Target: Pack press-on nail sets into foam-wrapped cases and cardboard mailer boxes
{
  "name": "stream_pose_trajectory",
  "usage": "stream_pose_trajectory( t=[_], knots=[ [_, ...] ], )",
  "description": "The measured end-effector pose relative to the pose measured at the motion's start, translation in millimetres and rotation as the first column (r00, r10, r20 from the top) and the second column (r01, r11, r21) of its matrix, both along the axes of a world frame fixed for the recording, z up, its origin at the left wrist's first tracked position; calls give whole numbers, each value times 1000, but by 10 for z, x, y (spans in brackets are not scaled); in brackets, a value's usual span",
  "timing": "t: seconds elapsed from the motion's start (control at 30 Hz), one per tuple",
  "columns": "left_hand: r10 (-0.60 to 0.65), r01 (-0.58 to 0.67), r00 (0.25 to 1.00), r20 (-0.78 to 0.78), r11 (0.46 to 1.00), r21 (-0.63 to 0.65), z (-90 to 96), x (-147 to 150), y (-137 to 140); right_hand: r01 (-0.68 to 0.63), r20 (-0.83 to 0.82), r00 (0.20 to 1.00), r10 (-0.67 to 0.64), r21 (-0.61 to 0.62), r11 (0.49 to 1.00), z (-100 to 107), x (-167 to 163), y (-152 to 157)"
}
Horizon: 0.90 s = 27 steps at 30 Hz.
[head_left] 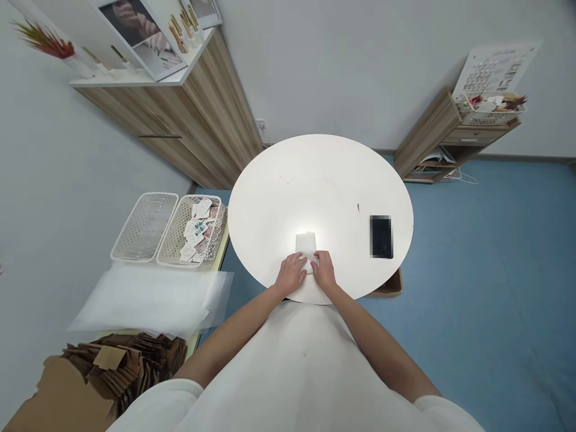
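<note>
The left hand (290,273) and right hand (324,271) rest on the folded white packet (306,242) by the table (324,165)'s near edge; whether they pinch it, I cannot tell. It looks light, soft, easily creased, best held by its side edges

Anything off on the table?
A small dark mark stands out against the white tabletop, beyond and left of the pixelated dark rectangle; stain or scrap, can't tell. The white packet under left hand and right hand shows no obvious damage.
</note>
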<state>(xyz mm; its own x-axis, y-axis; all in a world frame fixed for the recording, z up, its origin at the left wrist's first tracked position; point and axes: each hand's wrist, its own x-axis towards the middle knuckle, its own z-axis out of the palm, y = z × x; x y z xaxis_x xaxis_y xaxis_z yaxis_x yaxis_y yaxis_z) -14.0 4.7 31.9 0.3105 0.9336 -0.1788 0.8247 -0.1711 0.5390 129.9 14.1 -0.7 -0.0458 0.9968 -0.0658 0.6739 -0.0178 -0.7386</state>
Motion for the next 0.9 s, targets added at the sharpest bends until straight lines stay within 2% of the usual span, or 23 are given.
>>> stream_pose_trajectory(
  t=[0.07, 0.13, 0.23, 0.33, 0.4, 0.6, 0.73, 0.9],
  knots=[
    [-49, 49, 998, -42, 999, 0, 11, -16, 12, -136, 125, 984, 125, 82, 987, 8, 12, -21],
    [-73, 71, 995, -66, 997, -30, 20, -28, 27, -289, 216, 942, 258, 124, 949, 26, 51, -40],
    [-90, 87, 995, -49, 994, -62, 21, -64, 47, -475, 269, 862, 430, 132, 870, 71, 150, -58],
    [-125, 125, 992, 8, 989, -76, 16, -124, 68, -602, 296, 779, 552, 109, 791, 107, 229, -39],
    [-129, 131, 991, 27, 986, -104, 16, -157, 94, -628, 296, 757, 582, 85, 774, 118, 241, 2],
    [-78, 86, 995, 61, 988, -132, 41, -144, 221, -628, 311, 745, 590, 29, 777, 175, 175, 129],
    [-80, 94, 991, 110, 986, -135, 80, -128, 221, -598, 241, 779, 579, 6, 802, 245, 178, 79],
    [-18, 59, 984, 179, 972, -229, 86, -140, 123, -529, 69, 844, 532, -55, 847, 284, 216, -28]
  ],
)
